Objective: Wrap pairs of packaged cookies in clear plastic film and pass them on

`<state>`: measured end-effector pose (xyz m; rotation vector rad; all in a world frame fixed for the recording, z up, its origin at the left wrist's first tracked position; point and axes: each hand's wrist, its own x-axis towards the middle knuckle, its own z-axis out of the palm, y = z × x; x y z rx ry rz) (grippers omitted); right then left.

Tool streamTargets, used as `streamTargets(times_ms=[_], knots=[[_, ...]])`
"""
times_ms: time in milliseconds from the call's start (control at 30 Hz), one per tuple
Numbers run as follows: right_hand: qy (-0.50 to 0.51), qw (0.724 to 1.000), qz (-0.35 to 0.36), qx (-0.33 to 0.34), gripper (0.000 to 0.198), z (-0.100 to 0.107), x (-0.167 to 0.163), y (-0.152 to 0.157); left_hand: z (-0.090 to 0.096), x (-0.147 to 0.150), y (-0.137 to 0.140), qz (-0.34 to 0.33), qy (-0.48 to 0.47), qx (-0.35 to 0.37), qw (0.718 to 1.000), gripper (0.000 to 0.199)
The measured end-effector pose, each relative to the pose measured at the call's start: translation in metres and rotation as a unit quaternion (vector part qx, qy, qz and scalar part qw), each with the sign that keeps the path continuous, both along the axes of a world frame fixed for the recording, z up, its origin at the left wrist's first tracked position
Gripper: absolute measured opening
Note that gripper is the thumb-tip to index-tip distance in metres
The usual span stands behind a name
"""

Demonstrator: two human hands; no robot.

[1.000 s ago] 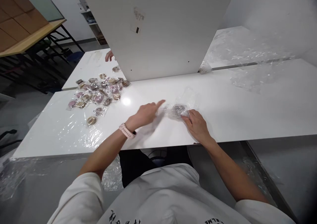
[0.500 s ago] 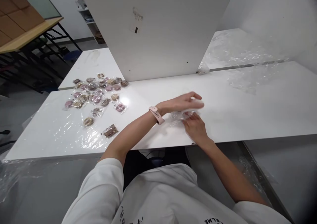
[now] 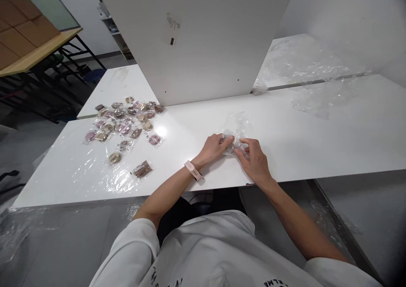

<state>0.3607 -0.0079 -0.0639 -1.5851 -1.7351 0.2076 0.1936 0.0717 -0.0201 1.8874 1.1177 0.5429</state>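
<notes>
Between my hands, on the white table (image 3: 196, 122), lies a clear sheet of bubble wrap (image 3: 239, 124), bunched at its near end. My left hand (image 3: 213, 149), with a pink band at its wrist, grips the bunched part from the left, thumb on top. On the right, my right hand (image 3: 256, 160) has its fingers curled and pinches the wrap's near right edge. Whether anything sits inside the folds I cannot make out. Off to the left are several small wrapped snacks (image 3: 125, 128), pink, tan and brown. One larger brown wrapped bar (image 3: 142, 168) lies nearest my left forearm.
An upright white panel (image 3: 203, 46) stands at the table's back. More clear plastic film (image 3: 317, 97) lies at the right rear, and some hangs near the floor at the left. Cardboard boxes (image 3: 25, 29) stand on a wooden table at the far left.
My left hand has come down and back from above the wrap to grip it. My right hand has turned to pinch its edge. The wrap's far part now lies spread out.
</notes>
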Motion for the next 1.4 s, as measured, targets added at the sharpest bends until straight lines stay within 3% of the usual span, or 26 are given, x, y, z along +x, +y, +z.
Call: streamTargets(times_ms=[100,200,267,333,433,533,600,733,867,933,1033,1100,1167,1267,1333,1400], knots=[[-0.065,0.996,0.048,0.026,0.058,0.003,-0.002,-0.005,0.000,0.016,0.000,0.062,0.132,0.089,0.985,0.055],[-0.134,0.987,0.085,0.032,0.059,0.000,-0.002,-0.002,0.004,0.017,0.009,0.075,0.176,0.033,0.981,0.054],[-0.155,0.985,0.081,0.004,0.051,0.001,-0.001,0.006,0.007,0.011,0.013,0.085,0.133,-0.002,0.987,0.045],[-0.165,0.983,0.067,-0.053,0.046,0.007,0.002,0.020,0.008,0.002,0.013,0.105,0.056,0.025,0.993,0.040],[-0.110,0.977,0.070,-0.170,0.055,0.023,0.015,0.053,0.004,-0.011,0.009,0.109,-0.023,0.111,0.988,0.044],[0.010,0.950,0.107,-0.294,0.067,0.039,0.035,0.093,-0.005,-0.013,0.006,0.061,-0.016,0.166,0.984,0.037],[0.025,0.941,0.084,-0.326,0.068,0.045,0.048,0.116,-0.011,-0.009,0.007,0.022,0.028,0.185,0.982,0.042],[-0.044,0.970,-0.032,-0.238,0.053,0.040,0.056,0.135,-0.019,0.003,0.012,-0.029,0.111,0.173,0.978,0.057],[-0.071,0.981,0.108,-0.144,0.062,0.021,0.042,0.111,-0.021,0.003,0.018,-0.029,0.071,0.145,0.986,0.053],[-0.105,0.978,0.140,-0.110,0.059,0.010,0.035,0.095,-0.022,0.000,0.019,-0.016,0.014,0.118,0.993,0.050],[-0.110,0.989,0.084,-0.057,0.048,-0.004,0.037,0.088,-0.024,-0.006,0.020,0.048,-0.063,0.068,0.995,0.046],[-0.082,0.996,0.010,-0.026,0.047,-0.008,0.053,0.101,-0.025,-0.007,0.020,0.090,-0.094,0.039,0.991,0.044],[-0.038,0.993,-0.110,-0.001,0.054,-0.006,0.079,0.127,-0.026,-0.007,0.021,0.110,-0.105,0.027,0.988,0.041],[0.005,0.961,-0.277,0.001,0.066,0.003,0.122,0.183,-0.028,-0.003,0.022,0.119,-0.090,0.046,0.988,0.038],[-0.002,0.946,-0.323,-0.009,0.068,0.007,0.141,0.223,-0.029,-0.001,0.024,0.117,-0.078,0.064,0.988,0.037],[-0.032,0.949,-0.311,-0.043,0.070,0.005,0.146,0.256,-0.031,0.000,0.025,0.112,-0.070,0.075,0.988,0.036]])
